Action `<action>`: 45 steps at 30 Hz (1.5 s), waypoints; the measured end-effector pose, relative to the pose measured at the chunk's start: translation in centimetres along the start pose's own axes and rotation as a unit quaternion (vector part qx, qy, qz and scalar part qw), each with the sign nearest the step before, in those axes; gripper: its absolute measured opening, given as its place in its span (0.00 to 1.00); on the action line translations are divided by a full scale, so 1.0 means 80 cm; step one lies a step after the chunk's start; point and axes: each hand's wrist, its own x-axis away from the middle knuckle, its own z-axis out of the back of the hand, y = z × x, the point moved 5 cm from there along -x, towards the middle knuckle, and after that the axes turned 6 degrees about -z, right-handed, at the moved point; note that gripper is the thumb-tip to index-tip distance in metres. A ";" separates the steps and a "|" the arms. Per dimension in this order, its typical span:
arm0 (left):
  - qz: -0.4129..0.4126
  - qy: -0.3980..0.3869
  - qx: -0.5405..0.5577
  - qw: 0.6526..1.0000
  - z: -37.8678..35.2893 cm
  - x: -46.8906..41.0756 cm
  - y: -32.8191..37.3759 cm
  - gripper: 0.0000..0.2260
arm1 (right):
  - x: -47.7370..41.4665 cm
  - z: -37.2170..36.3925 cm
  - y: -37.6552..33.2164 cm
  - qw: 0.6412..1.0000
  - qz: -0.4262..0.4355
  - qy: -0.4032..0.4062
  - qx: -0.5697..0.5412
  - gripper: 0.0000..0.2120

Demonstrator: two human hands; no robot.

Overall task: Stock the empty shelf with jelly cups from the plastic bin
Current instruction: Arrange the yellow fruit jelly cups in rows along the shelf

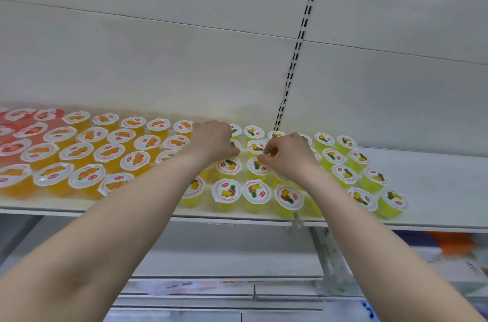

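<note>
A white shelf (pixel 438 189) carries rows of jelly cups: red strawberry cups (pixel 14 147) at the far left, orange cups (pixel 108 153) in the middle, yellow pineapple cups (pixel 227 191) to the right. Both my arms reach over the pineapple rows. My left hand (pixel 214 141) lies knuckles-up with its fingers curled down around a pineapple cup (pixel 235 145), which it mostly hides. My right hand (pixel 289 155) has curled fingers, and its thumb and forefinger pinch the lid edge of another pineapple cup (pixel 256 166). The plastic bin is out of view.
The shelf's right end past the last pineapple cups (pixel 390 203) is bare. A slotted upright rail (pixel 298 44) runs up the white back panel. Lower shelves (pixel 224 266) with blurred goods sit below, and something orange (pixel 451 242) lies at lower right.
</note>
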 end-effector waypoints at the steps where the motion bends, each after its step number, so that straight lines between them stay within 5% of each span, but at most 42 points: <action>1: -0.001 0.003 0.000 1.000 -0.001 -0.001 0.001 0.18 | 0.000 0.000 -0.001 1.000 0.002 -0.003 0.004 0.12; 10: -0.017 0.037 0.043 0.998 0.021 0.024 -0.009 0.18 | 0.007 0.002 -0.001 1.000 0.008 -0.016 0.002 0.15; 17: -0.056 -0.056 -0.006 0.997 0.015 0.060 0.013 0.24 | 0.015 -0.006 -0.016 0.995 0.021 -0.049 0.085 0.23; 30: -0.031 -0.031 0.009 0.999 0.015 0.069 0.013 0.23 | 0.013 -0.009 -0.015 0.995 0.015 -0.050 0.085 0.21; 45: 0.018 0.046 0.011 0.999 0.032 0.067 -0.158 0.15 | -0.077 -0.042 -0.118 0.998 0.063 0.013 0.019 0.16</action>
